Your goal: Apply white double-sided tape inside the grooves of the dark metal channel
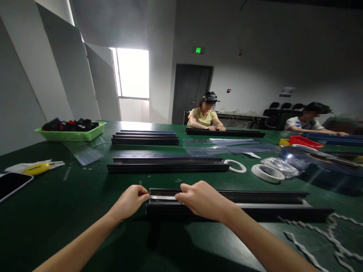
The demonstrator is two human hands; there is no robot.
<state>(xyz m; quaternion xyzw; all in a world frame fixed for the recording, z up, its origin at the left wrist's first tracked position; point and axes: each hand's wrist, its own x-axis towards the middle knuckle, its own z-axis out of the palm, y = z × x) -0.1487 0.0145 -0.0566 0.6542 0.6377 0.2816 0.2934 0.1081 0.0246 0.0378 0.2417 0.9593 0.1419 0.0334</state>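
Observation:
A long black channel-shaped profile [314, 214] lies crosswise in front of me. A white strip that looks like tape [163, 197] runs along the inside of it. My left hand [131, 199] is closed in a pinch at the profile's left end, on the end of the strip. My right hand [203, 200] reaches over the near wall, its thumb and forefinger closed on the strip a short way to the right. The right hand hides part of the profile. Loose wavy white strips [306, 249] lie at the lower right.
Beyond lie more black profiles [170, 167], white tape rolls [268, 173] and clear plastic sheets [227, 147]. A green basket [70, 135] of dark parts, a yellow-handled tool [37, 168] and a phone [14, 185] are left. Two people [205, 115] work across the green table [85, 189].

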